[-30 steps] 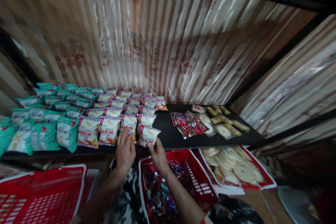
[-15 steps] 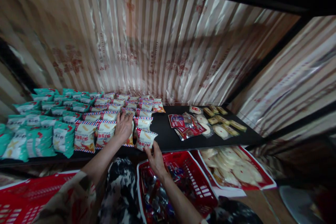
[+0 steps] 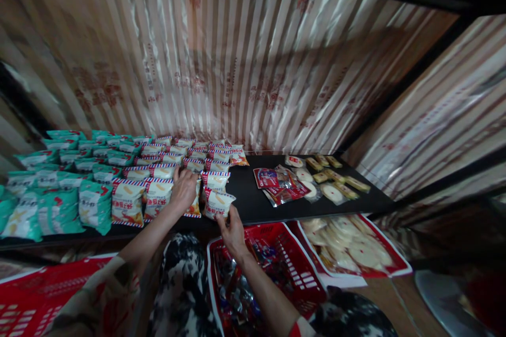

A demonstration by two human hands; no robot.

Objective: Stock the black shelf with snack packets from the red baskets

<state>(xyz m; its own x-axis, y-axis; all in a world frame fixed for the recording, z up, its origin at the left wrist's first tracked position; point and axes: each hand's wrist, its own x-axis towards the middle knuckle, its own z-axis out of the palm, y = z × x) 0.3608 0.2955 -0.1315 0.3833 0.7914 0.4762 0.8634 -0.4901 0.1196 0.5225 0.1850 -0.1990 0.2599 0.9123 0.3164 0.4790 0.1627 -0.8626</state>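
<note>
Rows of snack packets lie on a black shelf [image 3: 256,205]. My left hand [image 3: 183,189] lies on a white packet with a red and blue striped edge [image 3: 193,201] in the front row, fingers curled over its top. My right hand [image 3: 232,229] pinches the lower edge of another white packet [image 3: 219,203] at the right end of that row, near the shelf's front edge. More striped white packets [image 3: 128,200] fill the rows behind and to the left.
Teal packets [image 3: 59,209] cover the shelf's left part. Red wrappers [image 3: 281,185] and round and yellow biscuits [image 3: 332,181] lie to the right. Below stand a red basket of goods [image 3: 276,268], a red-edged box of round cakes [image 3: 351,250], and another red basket [image 3: 23,300]. Striped foil [image 3: 237,63] lines the back.
My left hand has reached forward from the shelf edge onto the front-row packet. My right hand has stayed on the rightmost packet, which sits slightly further left.
</note>
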